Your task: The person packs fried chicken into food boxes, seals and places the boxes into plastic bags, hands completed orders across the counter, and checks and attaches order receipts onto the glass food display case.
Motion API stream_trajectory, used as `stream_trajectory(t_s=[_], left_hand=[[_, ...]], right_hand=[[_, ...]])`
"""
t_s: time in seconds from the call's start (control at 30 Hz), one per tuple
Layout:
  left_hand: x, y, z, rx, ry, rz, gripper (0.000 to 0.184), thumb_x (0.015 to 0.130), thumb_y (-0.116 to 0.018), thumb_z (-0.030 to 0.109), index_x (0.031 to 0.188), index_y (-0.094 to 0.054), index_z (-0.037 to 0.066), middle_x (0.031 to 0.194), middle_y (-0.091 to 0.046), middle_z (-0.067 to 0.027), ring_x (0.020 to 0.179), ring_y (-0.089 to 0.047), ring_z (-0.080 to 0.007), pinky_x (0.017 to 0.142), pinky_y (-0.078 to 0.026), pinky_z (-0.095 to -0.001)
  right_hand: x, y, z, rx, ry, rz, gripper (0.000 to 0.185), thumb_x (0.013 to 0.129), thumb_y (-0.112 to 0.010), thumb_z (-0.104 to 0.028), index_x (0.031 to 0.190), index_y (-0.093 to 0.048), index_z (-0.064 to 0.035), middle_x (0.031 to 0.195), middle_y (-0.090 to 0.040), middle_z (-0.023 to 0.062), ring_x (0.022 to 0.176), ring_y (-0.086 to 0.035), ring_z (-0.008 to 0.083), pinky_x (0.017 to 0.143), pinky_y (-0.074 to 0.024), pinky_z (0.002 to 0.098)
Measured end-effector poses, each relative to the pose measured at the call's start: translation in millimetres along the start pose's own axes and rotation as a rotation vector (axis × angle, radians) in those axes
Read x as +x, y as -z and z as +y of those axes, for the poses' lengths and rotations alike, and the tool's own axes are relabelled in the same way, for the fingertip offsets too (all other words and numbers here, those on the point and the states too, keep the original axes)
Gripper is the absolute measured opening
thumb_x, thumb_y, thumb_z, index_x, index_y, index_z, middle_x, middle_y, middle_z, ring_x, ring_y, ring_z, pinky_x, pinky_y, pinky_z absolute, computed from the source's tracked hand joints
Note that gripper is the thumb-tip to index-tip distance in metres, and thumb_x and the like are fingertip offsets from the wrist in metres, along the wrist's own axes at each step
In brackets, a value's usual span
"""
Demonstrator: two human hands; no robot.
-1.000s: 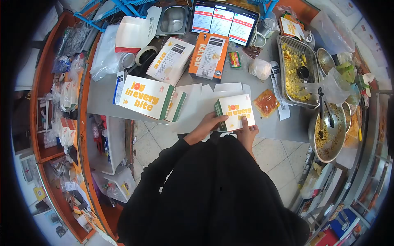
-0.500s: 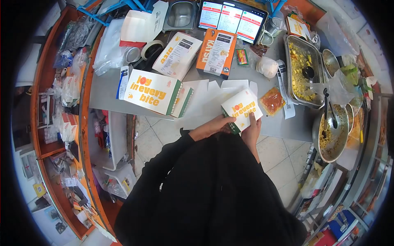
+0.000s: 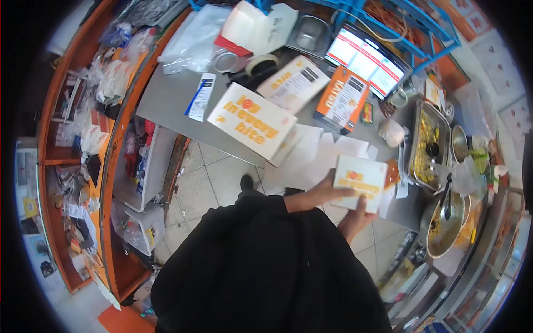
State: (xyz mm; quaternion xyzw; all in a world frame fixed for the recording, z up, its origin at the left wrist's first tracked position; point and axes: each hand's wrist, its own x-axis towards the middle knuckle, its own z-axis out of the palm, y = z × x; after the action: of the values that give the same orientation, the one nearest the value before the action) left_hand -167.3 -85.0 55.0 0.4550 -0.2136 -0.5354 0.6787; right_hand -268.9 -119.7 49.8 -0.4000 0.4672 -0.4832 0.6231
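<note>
You are holding a square white cardboard box with yellow lettering (image 3: 360, 173) at the flat grey table (image 3: 176, 104)'s near edge, left hand (image 3: 327, 192) pinching its left side, right hand (image 3: 356, 220) pinching its lower edge.

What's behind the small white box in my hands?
Flat white card shows above and left of the small white box; an orange packet peeks out at its right edge. Whatever the box itself covers cannot be seen.
</note>
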Motion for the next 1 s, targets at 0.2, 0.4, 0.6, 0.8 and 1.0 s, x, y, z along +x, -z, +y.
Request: stream_trajectory(t_s=[0.2,0.4,0.6,0.8,1.0], left_hand=[[-75.7,96.7,100.1,-0.151,-0.022,0.029,0.046,0.075,-0.05,0.019,0.112,-0.031,0.0,0.106,-0.043,-0.0092,0.097,-0.042,-0.0163,0.08,-0.037,-0.0273],[-165.9,281.4,151.2,-0.195,-0.269,0.656,0.042,0.079,-0.045,0.023,0.109,-0.034,-0.003,0.106,-0.043,-0.0092,0.095,-0.044,-0.0147,0.08,-0.036,-0.0257],[-203.9,394.4,152.0,-0.199,-0.217,0.727,0.043,0.079,-0.045,0.023,0.111,-0.031,-0.002,0.103,-0.043,-0.0086,0.096,-0.043,-0.0143,0.081,-0.033,-0.0252],[-197.0,423.6,161.2,-0.158,-0.145,0.614,0.044,0.077,-0.046,0.023,0.11,-0.03,-0.002,0.105,-0.042,-0.0099,0.096,-0.043,-0.0158,0.081,-0.034,-0.0257],[-181.8,432.9,165.4,-0.183,-0.084,0.54,0.044,0.077,-0.046,0.024,0.111,-0.032,-0.001,0.105,-0.042,-0.0106,0.098,-0.042,-0.0167,0.082,-0.034,-0.0264]], right_hand=[[-64.3,-78.4,1.5,0.328,0.067,-0.572,0.044,0.079,-0.034,-0.036,0.109,-0.027,-0.0056,0.108,-0.036,0.0108,0.099,-0.037,0.0209,0.084,-0.0299,0.036],[-121.6,-251.9,144.7,-0.166,-0.057,-1.009,0.038,0.082,-0.037,-0.026,0.11,-0.03,0.0003,0.106,-0.037,0.0115,0.101,-0.035,0.0203,0.084,-0.0281,0.0303],[-53.8,-345.1,195.4,-0.612,0.273,0.187,0.042,0.081,-0.036,-0.033,0.101,-0.041,0.0038,0.096,-0.045,0.0126,0.083,-0.045,0.0222,0.072,-0.0346,0.0293],[-66.0,-355.5,182.4,-0.293,0.14,0.142,0.036,0.08,-0.039,-0.03,0.087,-0.048,0.0042,0.073,-0.051,0.0109,0.066,-0.046,0.018,0.063,-0.0369,0.0291],[-85.5,-355.4,201.5,-0.169,0.095,0.022,0.033,0.081,-0.04,-0.029,0.069,-0.046,0.0004,0.059,-0.049,0.0075,0.05,-0.05,0.0147,0.042,-0.0402,0.0227]])
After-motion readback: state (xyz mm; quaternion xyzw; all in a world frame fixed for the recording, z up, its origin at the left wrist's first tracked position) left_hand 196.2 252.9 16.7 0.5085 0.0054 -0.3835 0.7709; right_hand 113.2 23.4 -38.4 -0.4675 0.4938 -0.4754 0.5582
